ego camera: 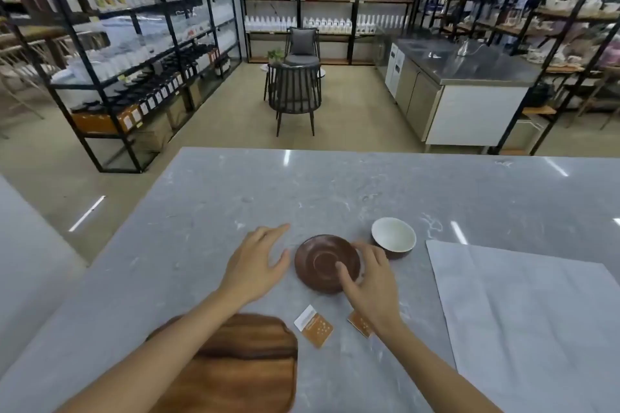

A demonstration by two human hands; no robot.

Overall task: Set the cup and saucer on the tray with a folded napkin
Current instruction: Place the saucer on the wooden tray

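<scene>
A brown wooden saucer (318,261) lies on the grey stone counter, tilted slightly. My right hand (370,282) grips its right edge, thumb on top and fingers around the rim. Just left of the saucer my left hand (258,261) hovers with fingers spread, holding nothing. Behind and to the right of the saucer stands a cup (393,236), white inside and dark brown outside. Near me at the front, a wooden tray (241,369) lies partly under my left forearm. A large white napkin (530,318) is spread flat at the right.
Two small orange packets (314,330) (359,323) lie between the tray and the saucer. The counter (335,191) stretches far ahead. Beyond it are a dark chair, a steel worktop and shelving with bottles.
</scene>
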